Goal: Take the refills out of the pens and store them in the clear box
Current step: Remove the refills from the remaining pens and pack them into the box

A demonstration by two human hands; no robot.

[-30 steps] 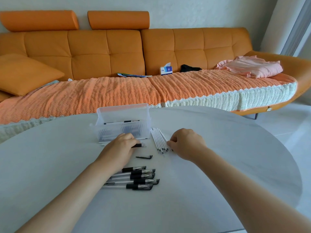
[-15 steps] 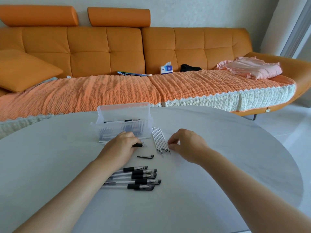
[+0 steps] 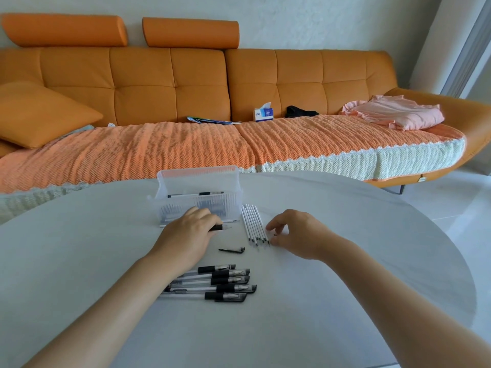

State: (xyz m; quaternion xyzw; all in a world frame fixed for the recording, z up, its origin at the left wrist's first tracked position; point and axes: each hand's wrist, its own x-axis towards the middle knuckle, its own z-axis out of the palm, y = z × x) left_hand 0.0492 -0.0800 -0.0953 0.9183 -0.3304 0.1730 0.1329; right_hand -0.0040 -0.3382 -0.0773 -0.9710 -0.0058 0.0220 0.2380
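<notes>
Orange sofa (image 3: 170,83), white refills (image 3: 252,221), black-gripped pens (image 3: 220,282), pink cloth (image 3: 396,112)

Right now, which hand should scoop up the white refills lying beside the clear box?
Probably the right hand: its fingertips sit beside the refills. The left hand is busy gripping a pen.

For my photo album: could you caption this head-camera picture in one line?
Left hand grips a pen before the clear box; right hand beside a row of refills.
</notes>
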